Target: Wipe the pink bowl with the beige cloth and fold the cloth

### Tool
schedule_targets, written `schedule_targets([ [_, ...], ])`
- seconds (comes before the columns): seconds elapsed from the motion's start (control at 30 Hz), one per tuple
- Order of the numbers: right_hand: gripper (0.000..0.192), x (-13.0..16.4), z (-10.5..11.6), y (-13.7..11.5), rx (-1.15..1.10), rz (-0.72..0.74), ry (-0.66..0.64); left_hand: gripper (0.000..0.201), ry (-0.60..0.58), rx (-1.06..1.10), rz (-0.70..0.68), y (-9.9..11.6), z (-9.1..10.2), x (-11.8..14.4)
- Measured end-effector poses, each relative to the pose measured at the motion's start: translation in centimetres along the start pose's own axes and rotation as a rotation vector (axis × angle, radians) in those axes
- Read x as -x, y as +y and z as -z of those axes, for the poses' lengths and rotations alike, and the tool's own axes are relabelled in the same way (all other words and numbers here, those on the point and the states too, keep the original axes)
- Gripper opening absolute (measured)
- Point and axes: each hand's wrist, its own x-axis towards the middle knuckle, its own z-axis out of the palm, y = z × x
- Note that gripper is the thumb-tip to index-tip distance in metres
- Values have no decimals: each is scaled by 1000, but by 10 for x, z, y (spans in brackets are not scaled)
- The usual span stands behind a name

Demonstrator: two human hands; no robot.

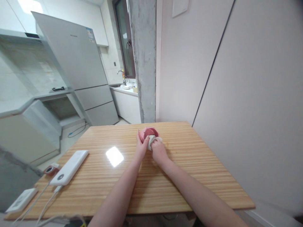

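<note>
A small pink bowl [142,135], tilted so that its darker inside faces me, is near the far edge of the wooden table. My left hand [141,145] grips the bowl's left side, with the thumb at its near rim. Bunched against the bowl's near right rim is a white cloth [151,142], possibly a tissue. My right hand [159,150] is closed on this cloth, its fingers curled and partly hidden. The bowl's underside and far side cannot be seen clearly.
On the left of the table [189,186] lie a white power bank [71,167] with cables, a reddish-brown tape-like roll [50,170] and a white flat box [21,200]. A grey pillar [145,63] and pale wall panels stand beyond. A fridge [71,53] is at the back left.
</note>
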Motion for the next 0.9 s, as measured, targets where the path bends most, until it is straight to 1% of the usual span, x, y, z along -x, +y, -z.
schedule_targets([
  [0.03,31,0,-1,0,-21,-12,21,74,30,-10,-22,-2,-3,2],
  [0.1,31,-1,-3,3,-42,28,10,66,67,-60,-37,-2,-2,2],
  [0.13,30,-2,-3,6,-40,65,-13,62,58,-93,-55,-1,1,0],
  [0.2,28,-6,-2,12,-9,130,-55,59,1,-160,-99,4,12,-6],
  [0.27,25,-9,-1,16,36,172,-77,58,-61,-196,-131,9,21,-12],
  [0.3,24,-9,0,16,57,179,-80,61,-72,-197,-132,11,23,-13],
  [0.37,25,-8,2,14,83,159,-66,71,-47,-152,-102,11,20,-11],
  [0.43,26,-5,2,11,88,103,-33,84,-10,-72,-51,8,10,-5],
  [0.47,26,-3,2,10,85,72,-14,87,-3,-36,-31,6,6,-2],
  [0.53,27,-2,2,11,70,43,12,83,-16,-11,-34,3,-1,2],
  [0.57,27,-3,2,13,60,58,12,78,-23,-24,-52,3,-1,2],
  [0.63,27,-5,4,19,45,131,-10,66,-37,-77,-90,3,5,-2],
  [0.73,27,-9,6,25,70,198,-51,57,-113,-151,-105,6,18,-10],
  [0.8,27,-10,6,26,99,193,-79,58,-142,-152,-89,6,21,-12],
  [0.87,27,-9,4,25,104,164,-82,68,-125,-81,-50,3,16,-10],
  [0.9,27,-8,3,24,95,140,-63,74,-120,-28,-26,1,11,-8],
])
